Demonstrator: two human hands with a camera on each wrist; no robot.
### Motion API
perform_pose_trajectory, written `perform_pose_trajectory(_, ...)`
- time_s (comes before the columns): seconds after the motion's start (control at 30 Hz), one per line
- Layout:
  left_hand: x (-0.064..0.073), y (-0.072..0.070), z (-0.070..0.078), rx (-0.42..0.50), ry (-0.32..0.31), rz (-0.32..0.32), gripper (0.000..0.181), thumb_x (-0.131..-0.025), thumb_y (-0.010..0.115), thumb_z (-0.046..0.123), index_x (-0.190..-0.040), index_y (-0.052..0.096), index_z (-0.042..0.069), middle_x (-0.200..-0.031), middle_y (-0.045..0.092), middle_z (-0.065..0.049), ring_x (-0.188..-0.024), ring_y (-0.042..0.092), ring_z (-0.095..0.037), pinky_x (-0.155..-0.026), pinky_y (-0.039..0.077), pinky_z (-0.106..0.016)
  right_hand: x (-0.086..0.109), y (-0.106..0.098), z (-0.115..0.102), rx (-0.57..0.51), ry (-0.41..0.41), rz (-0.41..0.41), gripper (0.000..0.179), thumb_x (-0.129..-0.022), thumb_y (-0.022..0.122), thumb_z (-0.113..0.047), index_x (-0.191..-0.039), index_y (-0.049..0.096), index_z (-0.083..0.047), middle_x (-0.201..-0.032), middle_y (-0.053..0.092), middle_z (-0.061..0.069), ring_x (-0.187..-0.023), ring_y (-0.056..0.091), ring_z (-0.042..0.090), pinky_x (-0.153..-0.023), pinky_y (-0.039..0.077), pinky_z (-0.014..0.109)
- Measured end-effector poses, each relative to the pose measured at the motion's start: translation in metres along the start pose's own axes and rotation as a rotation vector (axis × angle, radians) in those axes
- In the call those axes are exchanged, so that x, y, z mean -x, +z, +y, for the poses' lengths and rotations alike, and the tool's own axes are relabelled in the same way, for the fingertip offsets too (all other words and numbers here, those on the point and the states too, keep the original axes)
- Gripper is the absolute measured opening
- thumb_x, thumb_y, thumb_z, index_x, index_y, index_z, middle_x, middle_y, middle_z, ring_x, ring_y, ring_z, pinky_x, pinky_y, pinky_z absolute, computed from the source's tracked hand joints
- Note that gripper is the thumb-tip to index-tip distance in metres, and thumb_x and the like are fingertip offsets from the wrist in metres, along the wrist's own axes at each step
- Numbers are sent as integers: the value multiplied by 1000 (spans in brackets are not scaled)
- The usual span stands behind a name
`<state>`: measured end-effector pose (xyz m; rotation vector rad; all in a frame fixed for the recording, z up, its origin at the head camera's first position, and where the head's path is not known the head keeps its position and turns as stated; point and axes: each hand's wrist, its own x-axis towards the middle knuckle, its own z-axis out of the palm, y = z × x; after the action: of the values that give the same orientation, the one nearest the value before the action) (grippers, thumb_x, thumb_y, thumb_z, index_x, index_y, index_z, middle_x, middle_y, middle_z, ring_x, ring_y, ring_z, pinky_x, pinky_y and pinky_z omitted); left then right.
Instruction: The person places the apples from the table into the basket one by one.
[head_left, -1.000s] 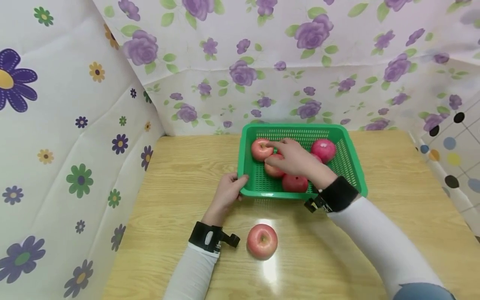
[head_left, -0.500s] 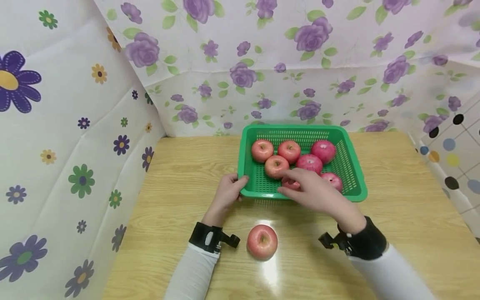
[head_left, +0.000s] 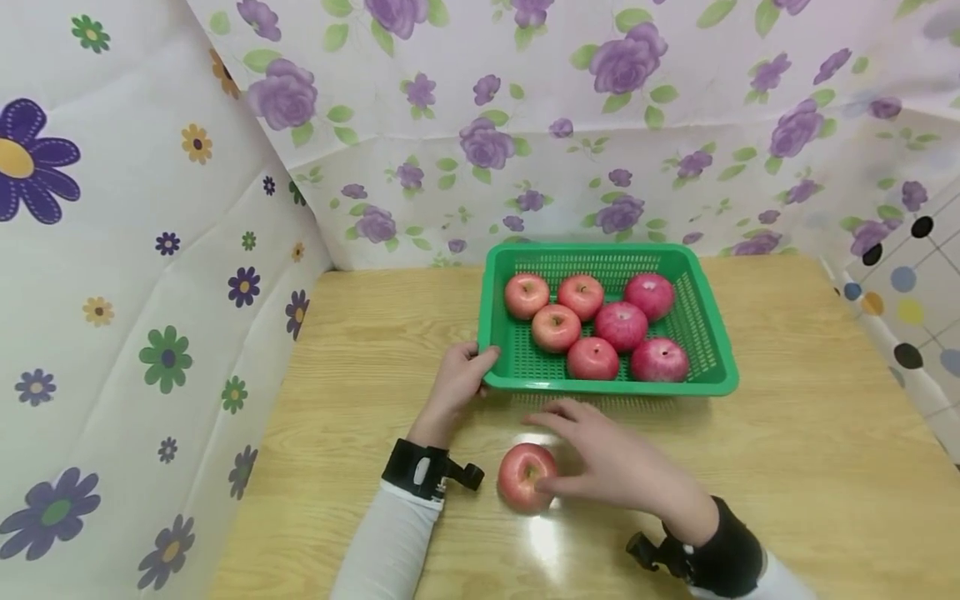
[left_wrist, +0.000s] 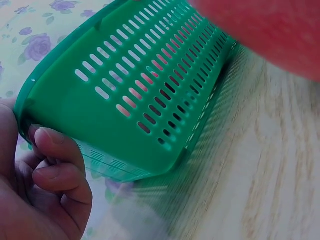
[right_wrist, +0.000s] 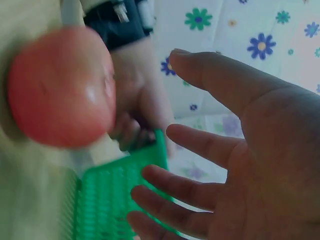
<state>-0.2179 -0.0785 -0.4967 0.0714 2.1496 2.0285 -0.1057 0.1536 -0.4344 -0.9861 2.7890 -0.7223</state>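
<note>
A green plastic basket point(head_left: 498, 379) with slotted walls stands on the wooden table, several red and pink apples point(head_left: 621, 326) inside it. My left hand point(head_left: 456, 379) grips the basket's near left corner, thumb over the rim; in the left wrist view, curled fingers point(left_wrist: 60, 170) lie under that rim. One pinkish-red apple point(head_left: 527, 477) sits alone on the table in front of the basket. Over its right side hovers my right hand point(head_left: 615, 458), thumb and fingers spread. The right wrist view has this hand point(right_wrist: 240, 165) apart from the lone apple point(right_wrist: 62, 87).
The light wood table point(head_left: 360, 400) extends around the basket. A white curtain with purple roses point(head_left: 487, 146) hangs right behind it. Another flower-patterned sheet point(head_left: 165, 358) closes off the left side, and a dotted sheet point(head_left: 911, 325) lies at the right.
My right hand has drawn back from among the apples in the basket, down and over to the lone apple in front. My left hand keeps its grip on the basket corner.
</note>
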Motion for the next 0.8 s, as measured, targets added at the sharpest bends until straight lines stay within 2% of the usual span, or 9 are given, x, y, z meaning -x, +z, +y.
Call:
perform_pose_trajectory(0.17, -1, 1, 0, 25, 12, 29, 42, -93, 65, 23, -95, 60, -19, -66, 57, -6, -43, 44, -9, -40, 38, -24, 2, 17, -6, -15, -67, -53, 74, -75, 77, -60, -140, 51, -37, -137, 49, -1, -121, 46, 16, -96, 48, 43)
perform_pose_trajectory(0.23, -2, 1, -1, 25, 18, 26, 43, -93, 65, 23, -94, 59, -20, -64, 55, -3, -42, 44, -9, -40, 38, -24, 2, 23, -8, -16, -103, -78, 74, -76, 77, -59, -141, 50, -36, -139, 48, 3, -122, 46, 21, -97, 47, 47)
perform_pose_trajectory(0.37, -2, 2, -3, 14, 18, 22, 41, -94, 64, 22, -94, 60, -19, -67, 56, -9, -42, 44, -10, -40, 38, -25, 3, 30, -13, -14, -133, -118, 73, -76, 78, -57, -141, 51, -34, -143, 45, 8, -127, 43, 26, -99, 46, 52)
perform_pose_trajectory(0.6, -2, 2, -2, 16, 12, 11, 40, -95, 64, 23, -100, 63, -16, -82, 60, -32, -44, 45, -9, -41, 39, -24, 3, 37, -17, 16, -137, -123, 72, -74, 81, -52, -139, 53, -36, -144, 45, 9, -129, 40, 25, -97, 46, 53)
perform_pose_trajectory(0.8, -1, 2, -1, 21, 10, 12, 40, -95, 63, 23, -102, 63, -17, -84, 60, -34, -43, 45, -9, -40, 39, -24, 2, 43, -15, 11, -118, -117, 70, -73, 82, -48, -137, 55, -37, -146, 43, 9, -131, 38, 25, -96, 46, 55)
